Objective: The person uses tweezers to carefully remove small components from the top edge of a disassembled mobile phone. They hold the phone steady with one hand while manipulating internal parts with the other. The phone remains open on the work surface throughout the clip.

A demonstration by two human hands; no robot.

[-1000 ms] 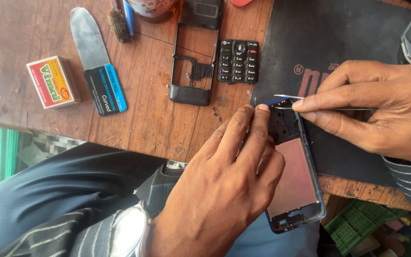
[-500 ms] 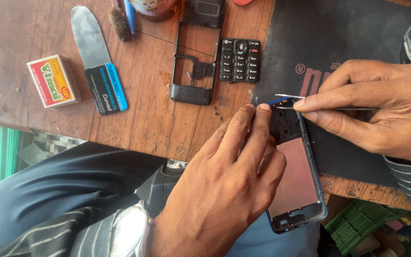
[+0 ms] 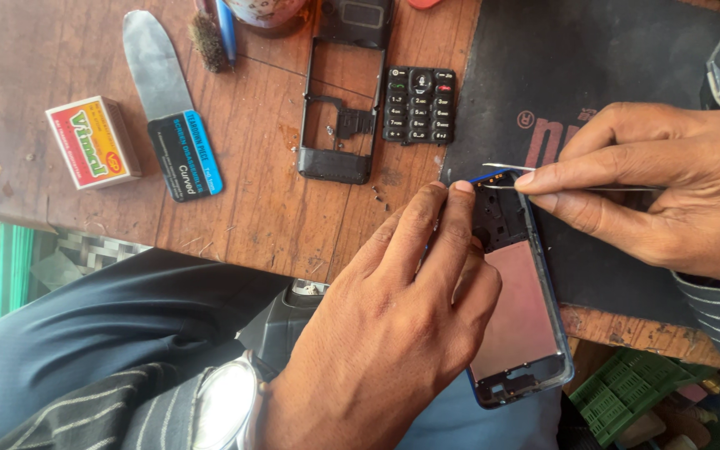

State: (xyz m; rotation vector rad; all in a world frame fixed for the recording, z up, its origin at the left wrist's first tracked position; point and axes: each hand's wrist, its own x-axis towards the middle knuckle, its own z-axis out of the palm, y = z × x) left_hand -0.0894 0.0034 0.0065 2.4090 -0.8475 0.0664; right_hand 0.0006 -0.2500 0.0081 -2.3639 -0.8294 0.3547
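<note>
The opened phone (image 3: 517, 310) lies on a dark mat (image 3: 593, 75) at the edge of a scratched wooden desk (image 3: 268, 208), pinned by the left hand's (image 3: 393, 333) fingers. The right hand (image 3: 668, 187) pinches tweezers (image 3: 510, 167) at its top corner. A keypad (image 3: 418, 104), empty frame (image 3: 339, 125), curved pry blade (image 3: 168, 104) and matchbox (image 3: 93, 142) lie nearby.

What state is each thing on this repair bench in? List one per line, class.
Phone: back cover off, insides exposed, pressed down by left hand.
Tweezers: pinched in right hand, tips at the phone's top edge.
Keypad phone frame: stripped, lying flat.
Keypad: detached, beside the frame.
Matchbox: closed.
Curved pry tool: lying unused.
</note>
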